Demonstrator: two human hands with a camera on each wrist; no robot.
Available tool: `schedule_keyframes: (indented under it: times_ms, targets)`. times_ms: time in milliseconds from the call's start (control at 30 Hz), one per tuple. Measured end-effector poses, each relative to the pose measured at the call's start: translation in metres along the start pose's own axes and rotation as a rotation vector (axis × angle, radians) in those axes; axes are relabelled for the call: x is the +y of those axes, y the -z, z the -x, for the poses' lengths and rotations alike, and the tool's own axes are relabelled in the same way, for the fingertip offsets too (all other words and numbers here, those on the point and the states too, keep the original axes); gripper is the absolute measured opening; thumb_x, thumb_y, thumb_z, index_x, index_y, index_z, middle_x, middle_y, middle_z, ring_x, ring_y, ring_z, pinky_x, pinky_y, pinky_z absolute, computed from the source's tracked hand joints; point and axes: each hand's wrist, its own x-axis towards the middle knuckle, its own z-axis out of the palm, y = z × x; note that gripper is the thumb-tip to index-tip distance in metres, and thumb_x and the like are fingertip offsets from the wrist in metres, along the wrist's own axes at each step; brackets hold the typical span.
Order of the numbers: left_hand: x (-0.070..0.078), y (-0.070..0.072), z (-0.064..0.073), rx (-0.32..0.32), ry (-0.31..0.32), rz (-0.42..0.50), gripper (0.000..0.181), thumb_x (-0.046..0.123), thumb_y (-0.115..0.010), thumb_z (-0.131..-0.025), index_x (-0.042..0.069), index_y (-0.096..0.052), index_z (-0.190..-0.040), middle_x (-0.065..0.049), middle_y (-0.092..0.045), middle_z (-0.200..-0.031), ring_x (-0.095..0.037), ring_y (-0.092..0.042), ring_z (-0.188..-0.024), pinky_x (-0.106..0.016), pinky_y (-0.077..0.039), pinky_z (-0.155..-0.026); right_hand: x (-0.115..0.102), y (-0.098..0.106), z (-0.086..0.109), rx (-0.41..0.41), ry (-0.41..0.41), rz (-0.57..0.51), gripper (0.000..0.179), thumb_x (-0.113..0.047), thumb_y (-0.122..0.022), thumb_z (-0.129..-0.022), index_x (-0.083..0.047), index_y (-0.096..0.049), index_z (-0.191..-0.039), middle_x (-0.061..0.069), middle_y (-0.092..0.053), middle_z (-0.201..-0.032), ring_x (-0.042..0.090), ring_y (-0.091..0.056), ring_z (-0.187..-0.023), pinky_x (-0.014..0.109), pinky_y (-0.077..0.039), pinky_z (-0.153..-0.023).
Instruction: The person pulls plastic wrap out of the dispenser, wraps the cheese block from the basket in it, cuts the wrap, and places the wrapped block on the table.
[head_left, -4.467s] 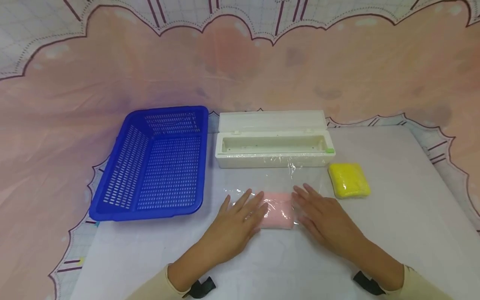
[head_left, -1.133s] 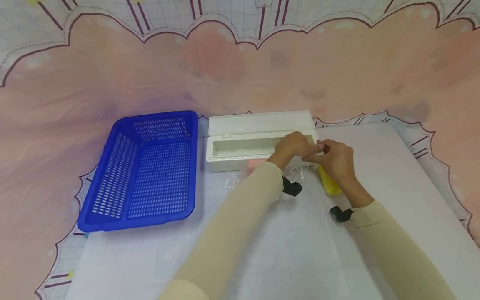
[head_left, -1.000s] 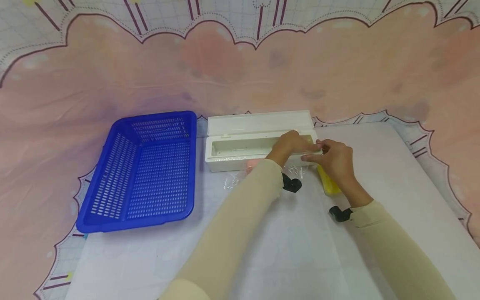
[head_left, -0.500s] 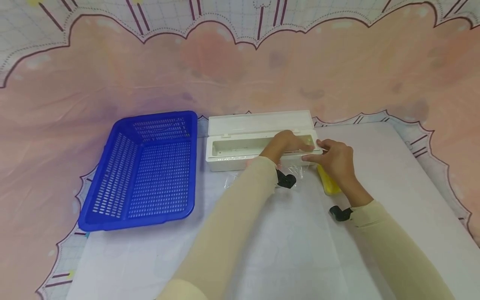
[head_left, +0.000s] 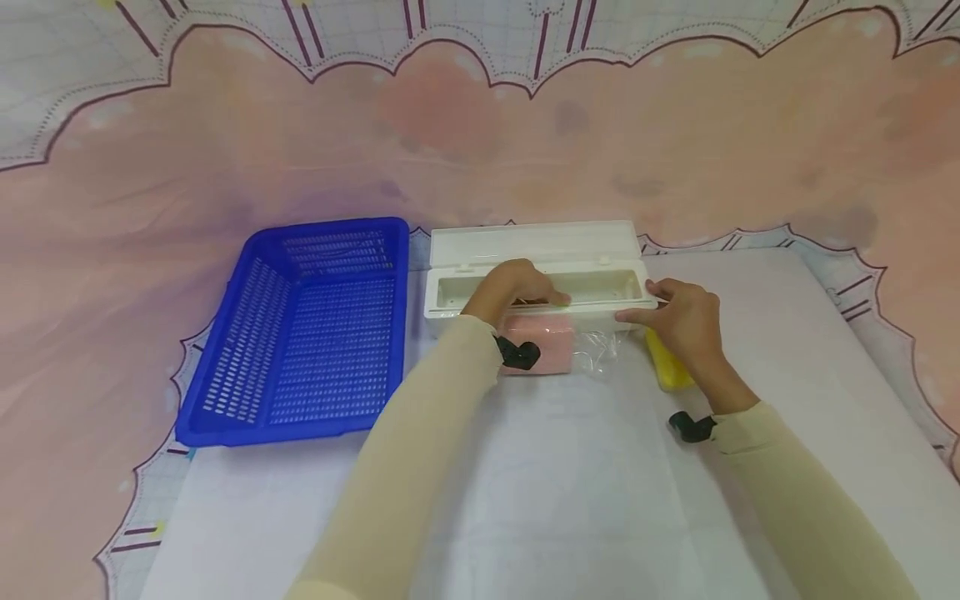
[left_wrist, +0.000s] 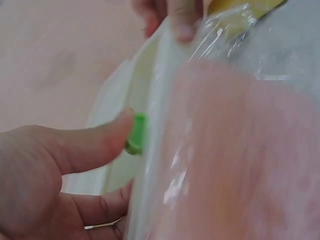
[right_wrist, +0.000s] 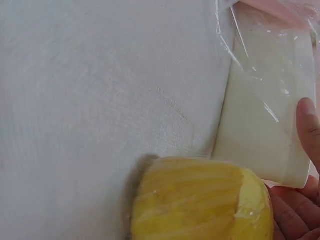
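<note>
A long white plastic-wrap dispenser box (head_left: 600,321) stands with its lid raised. My left hand (head_left: 517,282) reaches to its front edge. In the left wrist view, the thumb presses a green slide cutter (left_wrist: 137,134) on that edge, with the fingers bent below it. My right hand (head_left: 688,325) grips the box's right end between thumb and fingers. Clear wrap (head_left: 596,352) lies at the front of the box around a pink block (head_left: 543,346), partly hidden by the left wrist. Beside the right hand sits a yellow block (right_wrist: 200,200) with a shiny wrapping.
A blue perforated basket (head_left: 401,308) stands left of the dispenser, close to the left sleeve. White cloth covers the table (head_left: 570,492). A patterned peach curtain (head_left: 480,167) hangs behind.
From flat beside the pink block, both hands went to the dispenser. The left hand then slid left along its front edge with the slide cutter, while the right hand stayed at the right end.
</note>
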Motion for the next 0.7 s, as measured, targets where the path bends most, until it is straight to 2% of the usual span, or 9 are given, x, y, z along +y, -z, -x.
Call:
schedule_keyframes:
  times_ms: [67, 167, 233, 300, 400, 467, 533, 600, 700]
  targets:
    - [-0.012, 0.006, 0.005, 0.021, 0.011, 0.019, 0.066, 0.055, -0.073, -0.089, 0.01, -0.061, -0.137, -0.006, -0.053, -0.147, -0.024, -0.051, -0.133, -0.039, -0.043, -0.114, 0.001, 0.001, 0.0, 0.003, -0.001, 0.005, 0.083, -0.055, -0.089, -0.07, 0.002, -0.069, -0.127, 0.023, -0.072, -0.12, 0.042, -0.071, -0.105, 0.049, -0.059, -0.083]
    - [-0.027, 0.013, 0.014, 0.057, 0.021, 0.01, 0.072, 0.052, -0.074, -0.089, 0.008, -0.055, -0.143, -0.009, -0.049, -0.153, -0.028, -0.049, -0.137, -0.042, -0.041, -0.116, 0.001, 0.002, 0.0, -0.001, -0.01, 0.012, 0.084, -0.056, -0.089, -0.071, 0.001, -0.068, -0.128, 0.023, -0.072, -0.12, 0.041, -0.07, -0.106, 0.049, -0.059, -0.084]
    - [-0.033, 0.011, 0.02, 0.119, 0.0, -0.001, 0.075, 0.049, -0.073, -0.091, 0.004, -0.051, -0.146, -0.012, -0.047, -0.155, -0.031, -0.048, -0.139, -0.044, -0.041, -0.117, 0.002, 0.003, 0.0, -0.007, -0.019, 0.013, 0.085, -0.057, -0.088, -0.072, 0.001, -0.067, -0.13, 0.024, -0.071, -0.122, 0.042, -0.069, -0.107, 0.049, -0.059, -0.085]
    - [-0.036, 0.0, 0.026, 0.236, -0.029, -0.03, 0.068, 0.048, -0.071, -0.093, 0.003, -0.055, -0.142, -0.013, -0.053, -0.15, -0.034, -0.05, -0.136, -0.048, -0.043, -0.114, 0.001, 0.003, 0.001, -0.009, -0.03, 0.012, 0.085, -0.057, -0.088, -0.072, 0.001, -0.067, -0.13, 0.024, -0.071, -0.122, 0.042, -0.069, -0.109, 0.05, -0.058, -0.086]
    - [-0.04, -0.03, 0.033, 0.519, -0.057, -0.047, 0.058, 0.05, -0.069, -0.094, 0.008, -0.061, -0.134, -0.016, -0.052, -0.146, -0.039, -0.042, -0.139, -0.064, -0.031, -0.117, 0.001, 0.003, 0.002, -0.007, -0.036, 0.014, 0.084, -0.056, -0.088, -0.072, 0.002, -0.067, -0.129, 0.024, -0.07, -0.123, 0.043, -0.069, -0.111, 0.051, -0.058, -0.087]
    - [-0.043, -0.051, 0.035, 0.711, -0.034, -0.042, 0.06, 0.056, -0.068, -0.092, 0.013, -0.061, -0.132, -0.018, -0.045, -0.15, -0.041, -0.029, -0.146, -0.075, -0.019, -0.116, 0.0, 0.003, 0.003, -0.004, -0.03, 0.015, 0.083, -0.054, -0.089, -0.072, 0.002, -0.067, -0.129, 0.025, -0.07, -0.123, 0.044, -0.068, -0.111, 0.051, -0.058, -0.087]
    - [-0.048, -0.068, 0.033, 0.867, -0.002, 0.002, 0.072, 0.062, -0.069, -0.088, 0.014, -0.054, -0.14, -0.02, -0.031, -0.157, -0.043, -0.008, -0.154, -0.082, -0.006, -0.112, -0.001, 0.003, 0.003, -0.004, -0.018, 0.019, 0.082, -0.053, -0.089, -0.072, 0.003, -0.067, -0.129, 0.025, -0.07, -0.122, 0.044, -0.068, -0.111, 0.051, -0.058, -0.088]
    - [-0.054, -0.078, 0.03, 0.959, 0.039, 0.071, 0.091, 0.068, -0.071, -0.082, 0.015, -0.044, -0.15, -0.019, -0.018, -0.165, -0.043, 0.006, -0.156, -0.082, -0.002, -0.112, -0.002, 0.003, 0.003, -0.006, -0.017, 0.022, 0.083, -0.052, -0.089, -0.072, 0.002, -0.066, -0.13, 0.025, -0.07, -0.123, 0.044, -0.068, -0.111, 0.052, -0.057, -0.09]
    - [-0.065, -0.085, 0.024, 1.039, 0.068, 0.203, 0.112, 0.071, -0.074, -0.076, 0.015, -0.026, -0.16, -0.019, -0.007, -0.168, -0.042, 0.014, -0.156, -0.079, -0.002, -0.116, -0.005, 0.001, 0.002, -0.014, -0.021, 0.026, 0.083, -0.052, -0.089, -0.073, 0.002, -0.065, -0.131, 0.025, -0.07, -0.123, 0.045, -0.067, -0.112, 0.053, -0.057, -0.091]
